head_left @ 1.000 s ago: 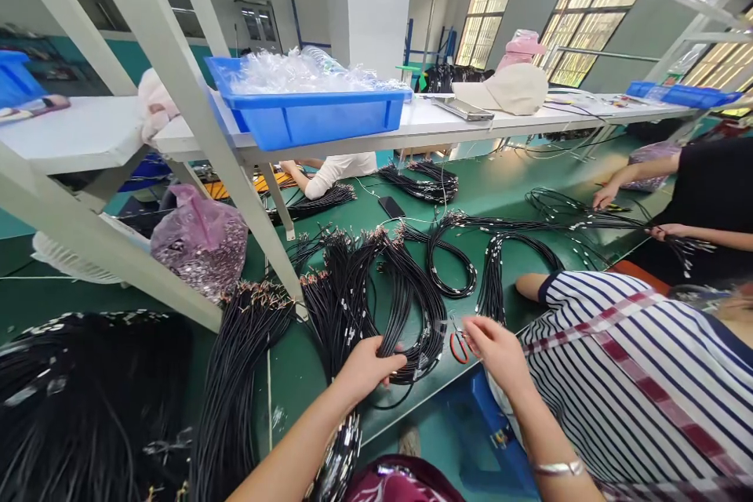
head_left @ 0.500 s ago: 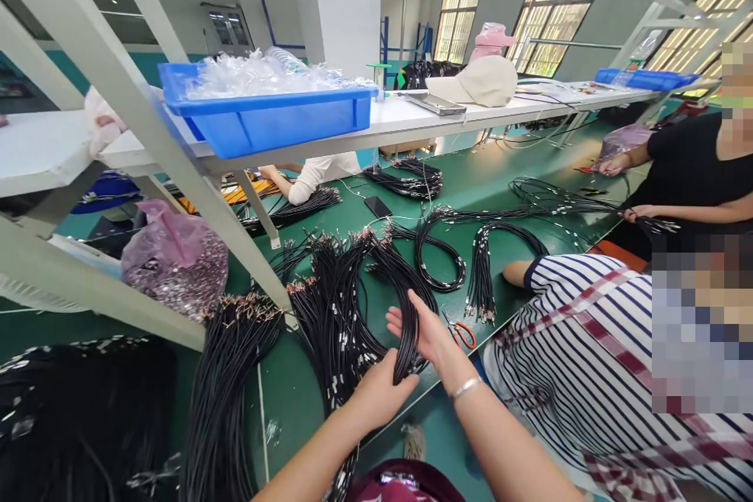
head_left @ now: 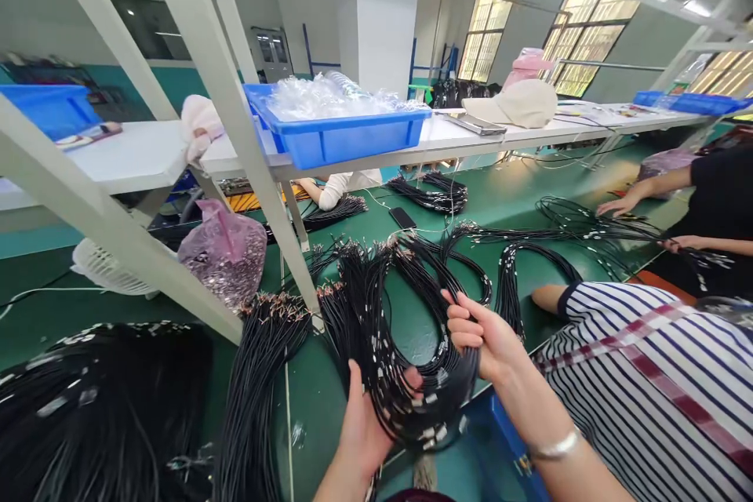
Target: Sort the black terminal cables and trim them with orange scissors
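Observation:
A thick bundle of black cables (head_left: 405, 329) with small white tags loops over the near edge of the green table (head_left: 518, 196). My left hand (head_left: 365, 423) cups the bundle from below, thumb up against the strands. My right hand (head_left: 485, 337) is curled round the bundle's right side, fingers closed on the cables. Part of the loop hangs off the table edge between my two hands.
More cable bundles (head_left: 259, 376) lie to the left and further back. A pink bag of small parts (head_left: 227, 251) sits by a white frame leg (head_left: 259, 172). A blue tray (head_left: 347, 133) stands on the shelf. A person in a striped shirt (head_left: 641, 376) sits close on the right; other people's hands work beyond.
Both hands have closed on the bundle and drawn it toward me, lifting its loop off the table edge. My right hand went from resting open on the cables to gripping them.

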The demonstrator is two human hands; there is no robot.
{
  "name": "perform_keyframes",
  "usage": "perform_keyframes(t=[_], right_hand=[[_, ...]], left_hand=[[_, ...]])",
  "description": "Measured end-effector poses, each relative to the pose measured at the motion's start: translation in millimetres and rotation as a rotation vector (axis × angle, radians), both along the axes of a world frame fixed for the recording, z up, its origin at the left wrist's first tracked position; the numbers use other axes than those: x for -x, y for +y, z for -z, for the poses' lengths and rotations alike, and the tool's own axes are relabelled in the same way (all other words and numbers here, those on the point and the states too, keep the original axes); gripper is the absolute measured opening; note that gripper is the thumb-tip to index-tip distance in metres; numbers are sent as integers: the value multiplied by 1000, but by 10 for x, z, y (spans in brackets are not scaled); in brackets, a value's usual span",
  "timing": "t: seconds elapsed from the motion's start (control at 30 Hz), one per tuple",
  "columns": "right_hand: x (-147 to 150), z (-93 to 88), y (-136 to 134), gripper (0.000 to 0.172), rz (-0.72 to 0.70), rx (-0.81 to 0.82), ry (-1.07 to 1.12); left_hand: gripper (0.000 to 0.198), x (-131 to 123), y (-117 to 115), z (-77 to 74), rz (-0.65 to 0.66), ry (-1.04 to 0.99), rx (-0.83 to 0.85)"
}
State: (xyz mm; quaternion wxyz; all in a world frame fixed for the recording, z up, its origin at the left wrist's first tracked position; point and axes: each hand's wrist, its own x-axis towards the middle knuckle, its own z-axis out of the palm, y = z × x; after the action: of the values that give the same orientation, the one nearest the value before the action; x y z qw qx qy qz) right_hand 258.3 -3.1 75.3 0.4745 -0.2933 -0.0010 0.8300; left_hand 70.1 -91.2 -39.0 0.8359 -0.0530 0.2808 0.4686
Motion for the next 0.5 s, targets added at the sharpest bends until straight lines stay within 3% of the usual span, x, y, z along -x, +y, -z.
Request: perform_keyframes(t=[0.07,0.17,0.3,0.4,0.5], right_hand=[[-123,-5,-226,16,7,0,21],[-321,19,-541,28,25,-19,-75],[-516,32,-852,24,29,-63,-404],[-624,97,-1017,35,125,-73,-662],[-740,266,-1150,40,211,-2,-832]], left_hand=[[65,-16,366,81,-61,29,-4],[46,37,915,185,-64,58,-9],[28,54,1391,129,-45,70,-84],[20,8,1322,-14,-13,86,-174],[34,6,898,-122,28,176,-248]])
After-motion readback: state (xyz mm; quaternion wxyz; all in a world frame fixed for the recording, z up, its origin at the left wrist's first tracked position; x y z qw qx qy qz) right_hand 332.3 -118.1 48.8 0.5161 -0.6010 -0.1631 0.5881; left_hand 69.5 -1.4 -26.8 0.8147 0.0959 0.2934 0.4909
